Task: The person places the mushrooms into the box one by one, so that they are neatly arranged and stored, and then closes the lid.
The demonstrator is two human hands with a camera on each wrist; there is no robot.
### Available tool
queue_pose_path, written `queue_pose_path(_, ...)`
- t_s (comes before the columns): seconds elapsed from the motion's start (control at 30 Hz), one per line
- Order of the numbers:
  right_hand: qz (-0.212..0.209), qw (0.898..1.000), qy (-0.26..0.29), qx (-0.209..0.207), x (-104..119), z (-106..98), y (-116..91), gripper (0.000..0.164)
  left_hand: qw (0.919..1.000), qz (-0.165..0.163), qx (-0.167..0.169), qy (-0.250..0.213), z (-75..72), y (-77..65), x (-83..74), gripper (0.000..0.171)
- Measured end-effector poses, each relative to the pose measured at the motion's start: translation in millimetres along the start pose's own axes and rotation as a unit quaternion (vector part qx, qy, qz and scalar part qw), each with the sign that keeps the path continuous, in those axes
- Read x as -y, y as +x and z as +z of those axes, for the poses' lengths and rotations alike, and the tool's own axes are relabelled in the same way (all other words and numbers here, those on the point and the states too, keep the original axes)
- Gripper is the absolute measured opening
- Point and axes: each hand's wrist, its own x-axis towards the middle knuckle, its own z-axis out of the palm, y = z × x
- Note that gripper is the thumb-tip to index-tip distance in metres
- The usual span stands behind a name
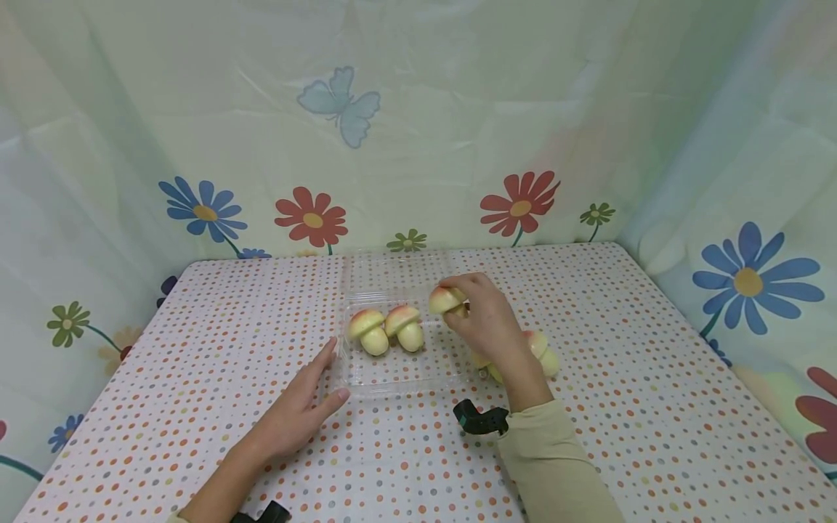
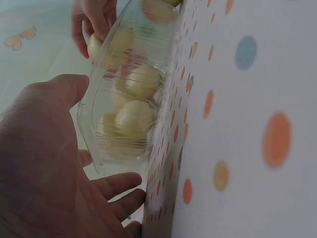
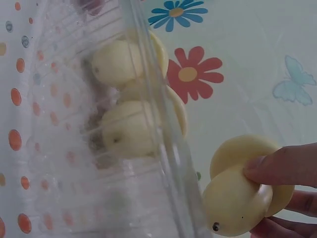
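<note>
On the dotted cloth point(image 1: 405, 476), left hand point(image 1: 297, 407), fingers spread, by box point(image 1: 399, 385), left side; right forearm point(image 1: 525, 381) partly blocks loose mushrooms point(image 1: 548, 359); two mushrooms point(image 1: 375, 341) inside; right hand point(image 1: 487, 316) pinches another mushroom point(image 1: 445, 300) above box's right side; flowered curtain point(image 1: 418, 174) behind.

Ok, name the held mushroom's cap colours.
Its cap is pale yellow, reddish on top; clearest in the head view.

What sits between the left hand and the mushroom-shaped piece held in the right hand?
The clear container, with two more mushroom-shaped pieces in it; the head view shows this.
</note>
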Motion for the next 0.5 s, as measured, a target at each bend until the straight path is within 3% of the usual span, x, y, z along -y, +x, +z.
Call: queue_pose_path(0.5, 0.024, 0.999, -0.031, 0.013, 7, 16, 2, 0.049, 1.0000, 0.006, -0.004, -0.002, 0.1, -0.7, -0.4, 0.080)
